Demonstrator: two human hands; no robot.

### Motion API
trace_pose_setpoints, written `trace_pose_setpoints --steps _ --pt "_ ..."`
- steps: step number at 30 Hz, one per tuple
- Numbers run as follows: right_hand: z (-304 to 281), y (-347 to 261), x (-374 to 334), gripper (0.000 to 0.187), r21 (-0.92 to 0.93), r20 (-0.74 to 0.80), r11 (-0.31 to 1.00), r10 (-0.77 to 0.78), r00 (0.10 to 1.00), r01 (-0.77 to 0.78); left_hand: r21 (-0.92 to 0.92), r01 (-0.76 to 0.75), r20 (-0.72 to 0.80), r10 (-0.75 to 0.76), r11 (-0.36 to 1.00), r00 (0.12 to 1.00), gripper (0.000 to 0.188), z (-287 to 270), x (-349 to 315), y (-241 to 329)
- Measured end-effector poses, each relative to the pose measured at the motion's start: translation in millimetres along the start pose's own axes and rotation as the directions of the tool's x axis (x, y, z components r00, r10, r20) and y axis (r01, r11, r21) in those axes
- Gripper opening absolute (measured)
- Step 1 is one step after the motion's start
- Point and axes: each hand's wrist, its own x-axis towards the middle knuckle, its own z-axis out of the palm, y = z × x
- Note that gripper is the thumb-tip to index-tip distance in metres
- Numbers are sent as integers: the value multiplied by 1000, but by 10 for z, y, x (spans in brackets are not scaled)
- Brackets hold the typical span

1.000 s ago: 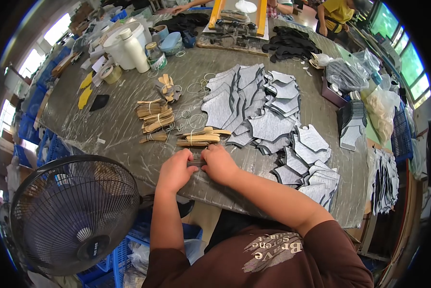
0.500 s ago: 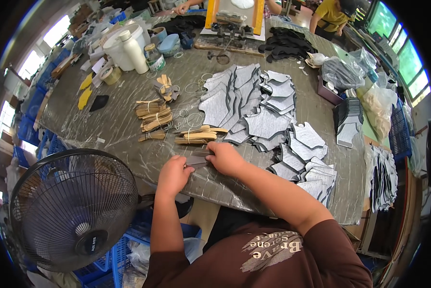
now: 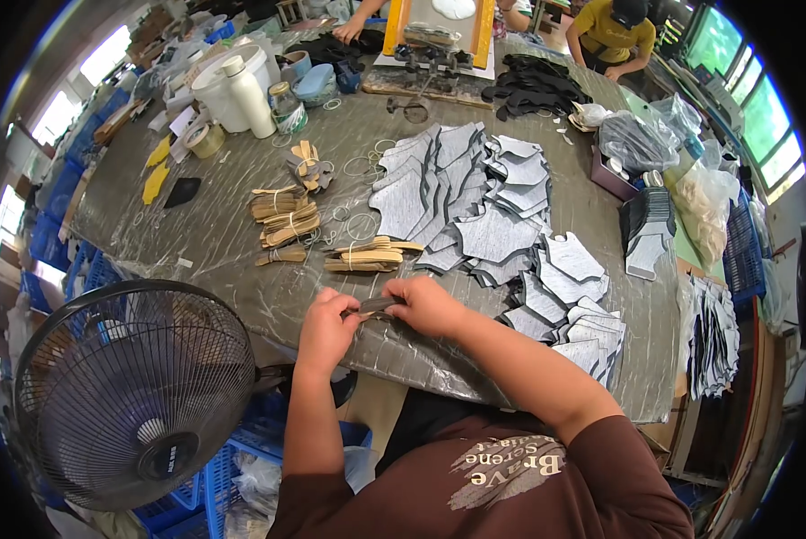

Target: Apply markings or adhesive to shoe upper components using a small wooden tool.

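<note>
Near the front edge of the table, a small dark grey strip-like piece (image 3: 378,305) is stretched between my two hands. My left hand (image 3: 327,325) pinches its left end, and my right hand (image 3: 423,305) grips the right end with bent fingers. Whether it is one layer or several I cannot tell. Just beyond my hands lies a tan bundle of thin strips (image 3: 365,259) with a band around it. More banded bundles (image 3: 286,223) lie to its left, beside loose rubber bands (image 3: 360,225). Light grey cut pieces (image 3: 421,184) overlap in rows to the right.
A black fan (image 3: 138,395) stands close on my left, over blue crates (image 3: 219,485). White bucket (image 3: 219,94), bottle (image 3: 250,101) and tape roll (image 3: 205,141) sit at far left. Black pieces (image 3: 537,85) lie at the back. Another person (image 3: 614,40) leans in at far right.
The grey piece has tilted, its face showing less than before. My hands stay close together at nearly the same spot. The person at far right has shifted and bent over the table.
</note>
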Motion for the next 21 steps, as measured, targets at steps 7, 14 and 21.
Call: trace_pose_setpoints --steps 7,14,21 --pt "-39 241 65 22 125 -98 985 133 986 -121 158 -230 24 229 960 973 10 0 -27 193" --pt "-156 -218 -46 36 -427 192 903 141 971 -47 139 -342 -50 351 929 935 11 115 -51 112" --pt "-32 -55 -148 24 -492 108 870 42 993 17 -121 -139 -192 114 983 975 12 262 -138 210"
